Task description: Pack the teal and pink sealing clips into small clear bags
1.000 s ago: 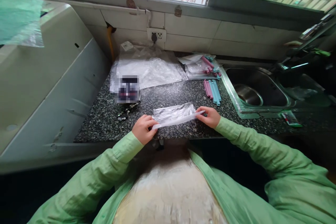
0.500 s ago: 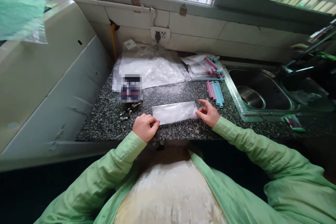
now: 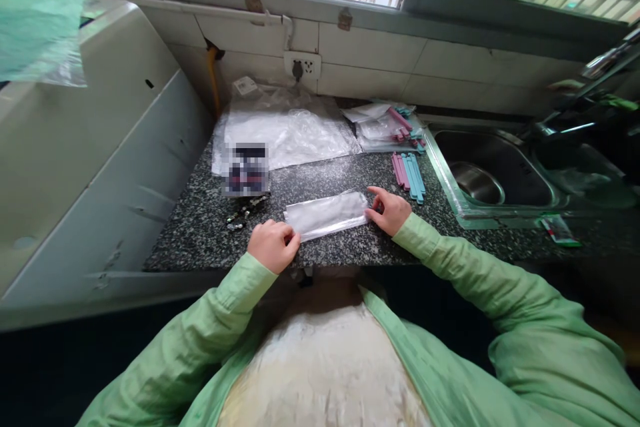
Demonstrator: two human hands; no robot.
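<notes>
A folded clear plastic bag [image 3: 327, 213] lies near the front edge of the speckled counter, one layer slightly offset from another. My left hand [image 3: 274, 243] pinches its lower left corner between thumb and fingers. At the bag's right end, my right hand [image 3: 389, 210] has thumb and fingers closed on the edge, with the index finger bent above. Pink and blue bag sealing clips [image 3: 410, 175] lie side by side beyond my right hand. A plastic pack [image 3: 385, 127] with more such clips rests behind them.
Large clear plastic bags [image 3: 295, 130] are spread by the wall, under a socket [image 3: 303, 65]. A pixelated object [image 3: 246, 170] stands at left with a beaded chain [image 3: 243, 213]. On the right is a steel sink [image 3: 493, 163] holding a metal bowl [image 3: 475, 181]; a small packet [image 3: 559, 230] lies before it.
My right hand has shifted slightly left with the bag's right end. The bag's layers now sit offset, with a fold showing along the lower edge. My left hand stays at its corner.
</notes>
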